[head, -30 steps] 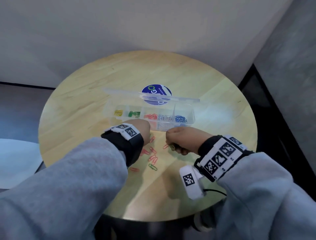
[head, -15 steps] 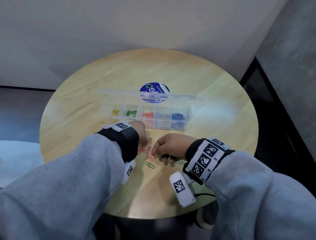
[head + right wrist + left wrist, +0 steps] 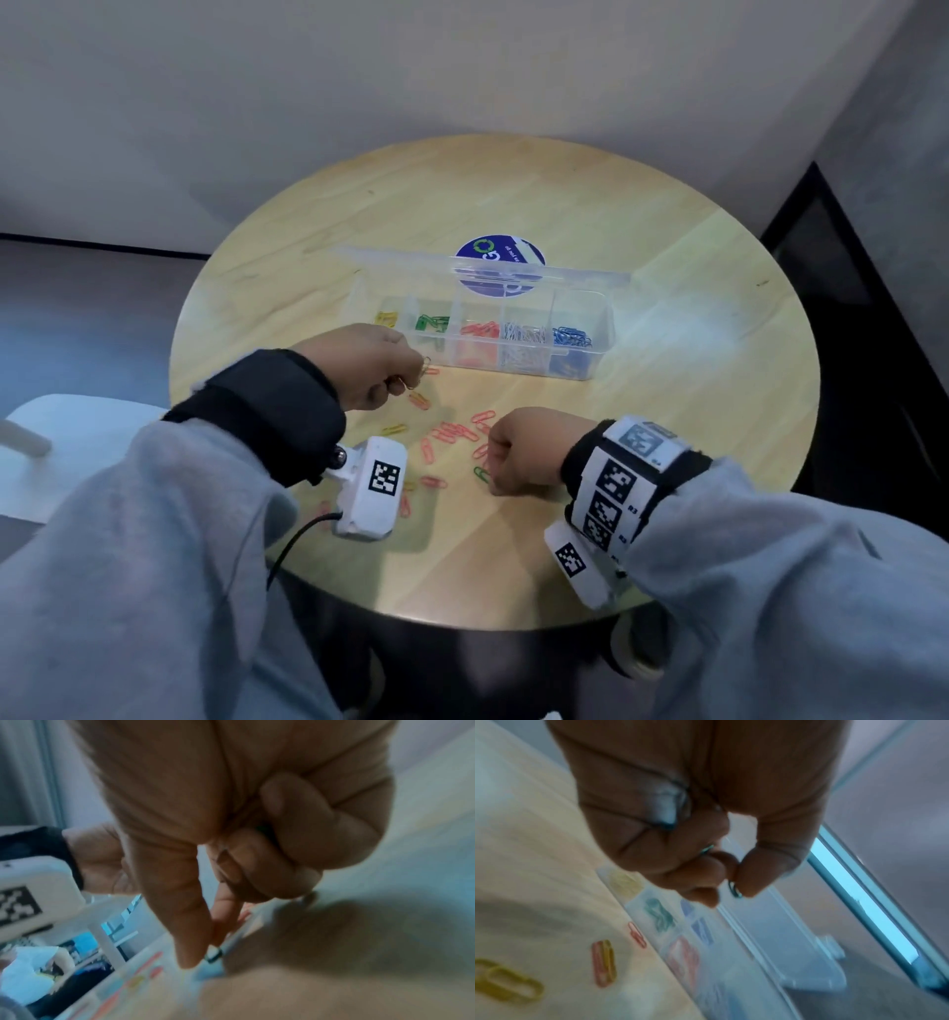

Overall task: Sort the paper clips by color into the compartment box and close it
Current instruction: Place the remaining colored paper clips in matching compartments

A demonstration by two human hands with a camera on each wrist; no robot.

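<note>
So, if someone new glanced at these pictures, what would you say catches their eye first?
Probably the clear compartment box standing open mid-table, its cells a row of yellow, green, red, silver and blue clips. Next, the loose red clips scattered on the round wooden table between the wrists. Then the left hand pinching a clip just in front of the box, while the right hand works at the pile's edge.

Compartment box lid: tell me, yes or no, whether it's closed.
No. The compartment box has its clear lid raised behind the open compartments.
</note>
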